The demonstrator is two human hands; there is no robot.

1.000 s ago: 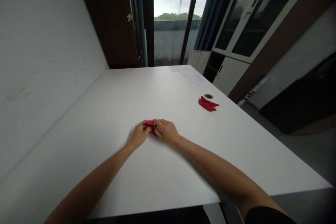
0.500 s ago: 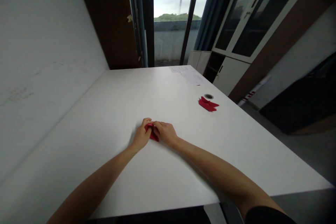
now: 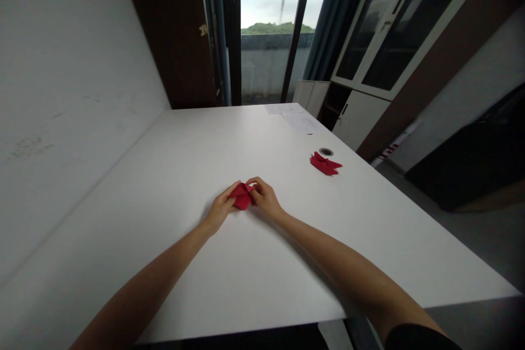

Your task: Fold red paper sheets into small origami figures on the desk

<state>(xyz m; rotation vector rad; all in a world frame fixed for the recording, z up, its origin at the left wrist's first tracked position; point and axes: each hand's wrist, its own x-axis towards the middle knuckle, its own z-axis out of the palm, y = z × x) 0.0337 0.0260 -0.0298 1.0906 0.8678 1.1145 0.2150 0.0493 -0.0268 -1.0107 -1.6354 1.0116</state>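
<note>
A small folded red paper piece (image 3: pixel 243 196) is lifted a little off the white table (image 3: pixel 172 175), held between both hands. My left hand (image 3: pixel 222 206) pinches its left side with curled fingers. From the other side my right hand (image 3: pixel 264 197) grips its right edge with closed fingertips. Part of the paper is hidden behind my fingers.
Another folded red paper shape (image 3: pixel 325 163) lies at the right of the table, beside a round cable hole (image 3: pixel 326 151). White sheets (image 3: pixel 297 118) lie at the far edge. A white wall runs along the left; glass-door cabinets (image 3: pixel 381 49) stand at the right.
Both hands have lifted the red paper off the table and moved slightly away from me. More of the paper now shows between my fingers.
</note>
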